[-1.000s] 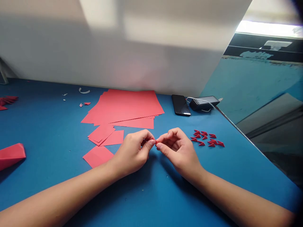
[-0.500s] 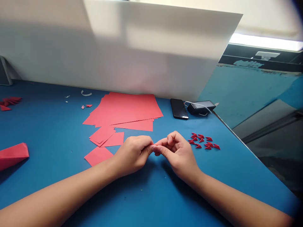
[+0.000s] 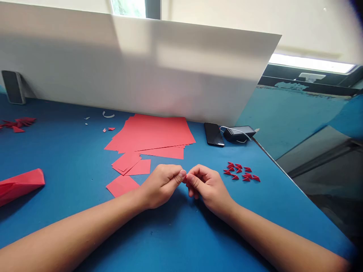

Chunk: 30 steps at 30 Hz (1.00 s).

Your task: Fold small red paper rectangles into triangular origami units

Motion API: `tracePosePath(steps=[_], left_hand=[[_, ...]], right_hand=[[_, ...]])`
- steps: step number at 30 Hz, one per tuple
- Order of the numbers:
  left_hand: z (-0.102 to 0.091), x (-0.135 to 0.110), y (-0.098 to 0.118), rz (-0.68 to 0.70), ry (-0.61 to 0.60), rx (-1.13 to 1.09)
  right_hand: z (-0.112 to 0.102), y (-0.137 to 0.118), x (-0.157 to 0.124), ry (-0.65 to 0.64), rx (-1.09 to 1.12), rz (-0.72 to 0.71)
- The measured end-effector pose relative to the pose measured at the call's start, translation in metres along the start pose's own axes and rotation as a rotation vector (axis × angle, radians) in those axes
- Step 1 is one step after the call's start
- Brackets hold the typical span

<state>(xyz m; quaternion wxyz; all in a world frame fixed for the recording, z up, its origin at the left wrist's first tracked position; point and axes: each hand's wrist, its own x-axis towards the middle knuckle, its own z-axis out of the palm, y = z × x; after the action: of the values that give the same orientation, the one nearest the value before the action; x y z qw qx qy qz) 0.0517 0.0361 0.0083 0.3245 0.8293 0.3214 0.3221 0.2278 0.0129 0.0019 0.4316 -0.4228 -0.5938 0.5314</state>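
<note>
Loose red paper sheets [image 3: 150, 132] at 11 o'clock on the blue desk [image 3: 70, 158], left hand [image 3: 161, 186] pinched nearly shut, tiny red paper piece [image 3: 184, 176] mostly hidden in the pinch, right hand [image 3: 208, 187] pinching it too, small folded red paper triangles [image 3: 241, 172] around 3 o'clock

A white board [image 3: 136, 64] stands behind the blue table [image 3: 56, 158], below a window [image 3: 127, 7].

A tiny piece of red paper [image 3: 185, 176], mostly hidden, sits pinched between the fingertips of the left hand [image 3: 161, 186] and right hand [image 3: 208, 188].
</note>
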Motion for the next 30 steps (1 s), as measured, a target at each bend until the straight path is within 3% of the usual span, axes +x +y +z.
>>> tracePosePath(steps=[4, 9, 15, 20, 26, 30], left_hand=[[0.002, 0.0, -0.001, 0.041, -0.011, 0.132], [0.007, 0.001, 0.003, -0.033, 0.056, 0.121], [0.008, 0.006, 0.008, -0.293, 0.089, -0.402], [0.008, 0.007, 0.011, -0.59, 0.028, -0.807], [0.007, 0.006, 0.01, -0.659, -0.021, -0.903], [0.007, 0.006, 0.013, -0.703, 0.005, -0.967]], right_hand=[[0.001, 0.0, 0.001, -0.017, 0.026, 0.019], [0.004, 0.001, 0.002, -0.024, 0.064, 0.05], [0.005, 0.005, 0.0, 0.01, 0.11, -0.054], [0.005, 0.007, -0.003, 0.079, -0.06, -0.252], [0.001, 0.008, 0.0, 0.158, -0.026, -0.155], [0.001, 0.006, -0.001, 0.132, -0.073, -0.234]])
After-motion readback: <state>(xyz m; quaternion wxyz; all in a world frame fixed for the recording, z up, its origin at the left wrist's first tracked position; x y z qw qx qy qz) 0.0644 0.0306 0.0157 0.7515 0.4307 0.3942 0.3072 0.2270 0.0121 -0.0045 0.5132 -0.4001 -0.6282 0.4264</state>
